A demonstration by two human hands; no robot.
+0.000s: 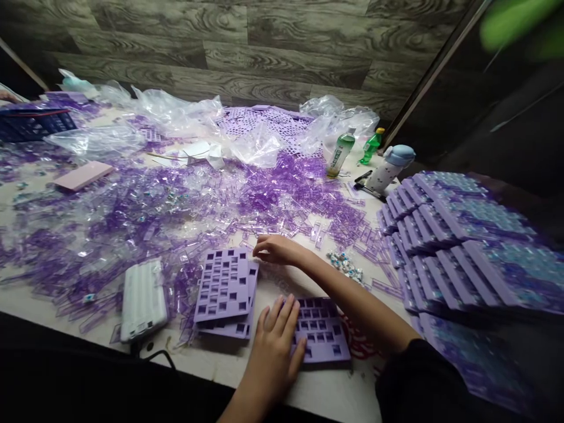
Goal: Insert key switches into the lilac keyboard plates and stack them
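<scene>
Dim, flat light, no clear source; soft shadows under the keyboard plates (222, 285); green blur (515, 23) top right; wood-grain wall (229, 53) bowing toward the edges.

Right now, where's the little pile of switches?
In the head view, the pile lies right of centre, just beyond the right forearm, between the right hand and the stacked purple plates.

Loose purple pieces (282, 205) block the far side
You have bare table (211, 367) along the near edge; stacked plates (458, 235) block right.
</scene>
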